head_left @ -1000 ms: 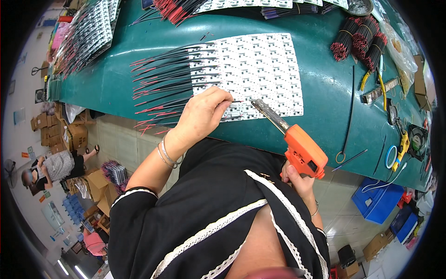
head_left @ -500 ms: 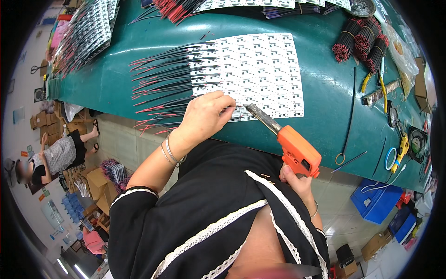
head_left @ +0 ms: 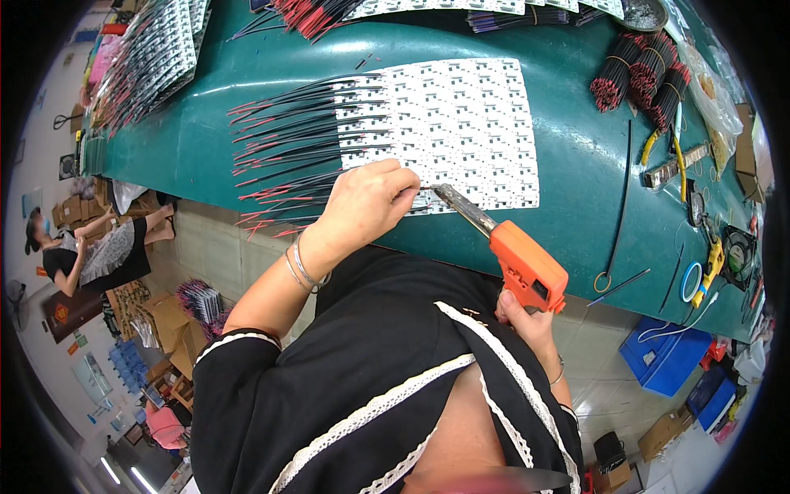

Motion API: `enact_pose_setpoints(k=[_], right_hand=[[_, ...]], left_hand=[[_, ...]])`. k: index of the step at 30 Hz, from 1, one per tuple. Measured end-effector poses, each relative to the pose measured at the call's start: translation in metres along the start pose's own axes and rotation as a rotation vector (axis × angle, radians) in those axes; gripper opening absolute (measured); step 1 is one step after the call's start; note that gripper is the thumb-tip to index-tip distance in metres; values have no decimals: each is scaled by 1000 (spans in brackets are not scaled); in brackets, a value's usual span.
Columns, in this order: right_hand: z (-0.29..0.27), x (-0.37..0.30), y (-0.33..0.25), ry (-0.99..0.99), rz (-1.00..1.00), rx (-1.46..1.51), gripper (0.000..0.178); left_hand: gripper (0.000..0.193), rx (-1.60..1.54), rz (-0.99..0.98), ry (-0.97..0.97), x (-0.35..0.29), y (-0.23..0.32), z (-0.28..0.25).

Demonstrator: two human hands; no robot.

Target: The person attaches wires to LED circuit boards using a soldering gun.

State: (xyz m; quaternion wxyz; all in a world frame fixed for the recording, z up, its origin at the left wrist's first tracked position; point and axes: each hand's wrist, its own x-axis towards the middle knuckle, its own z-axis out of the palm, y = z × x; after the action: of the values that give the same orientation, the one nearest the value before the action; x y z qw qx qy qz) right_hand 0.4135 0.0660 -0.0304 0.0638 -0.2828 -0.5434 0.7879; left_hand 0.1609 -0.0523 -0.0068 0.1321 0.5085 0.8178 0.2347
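A white circuit board panel (head_left: 473, 115) with rows of small parts lies on the green table. Black wires with red ends (head_left: 288, 136) run leftward from its left columns. Over the panel's near edge, my left hand (head_left: 368, 202) is closed in a pinch on a thin wire, mostly hidden by the fingers. My right hand (head_left: 528, 323) grips the handle of an orange soldering gun (head_left: 529, 267). The gun's dark metal tip meets the panel just right of my left fingertips; whether it touches the wire is too small to tell.
Wired panels (head_left: 164, 58) are stacked at the far left. Bundles of black wires (head_left: 642, 70) lie at the far right, near yellow-handled pliers (head_left: 680, 160). A small fan (head_left: 738, 255) stands at the right edge. A blue bin (head_left: 665, 356) is on the floor. Another person (head_left: 95, 251) is at the left.
My hands and the soldering gun stay almost where they were, pinching and soldering position alike. The person at the left has shifted posture, upper body and arms moved.
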Motion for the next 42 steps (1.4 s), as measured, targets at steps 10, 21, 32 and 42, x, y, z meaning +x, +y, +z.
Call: enact_pose_setpoints(k=[10,21,32,42], right_hand=[[7,0,-8,89,-27,39,16],[-2,-5,3,10,9,56,27],[1,-4,0,29,-15,54,24],[1,9,-8,79,-121,208,25]], left_hand=[[4,-17,-10,-46,2,-2,-1],[7,-143,-9,-135,8,-5,-6],[4,9,51,-140,11,0,-6],[4,-6,83,-114,10,-2,-8]])
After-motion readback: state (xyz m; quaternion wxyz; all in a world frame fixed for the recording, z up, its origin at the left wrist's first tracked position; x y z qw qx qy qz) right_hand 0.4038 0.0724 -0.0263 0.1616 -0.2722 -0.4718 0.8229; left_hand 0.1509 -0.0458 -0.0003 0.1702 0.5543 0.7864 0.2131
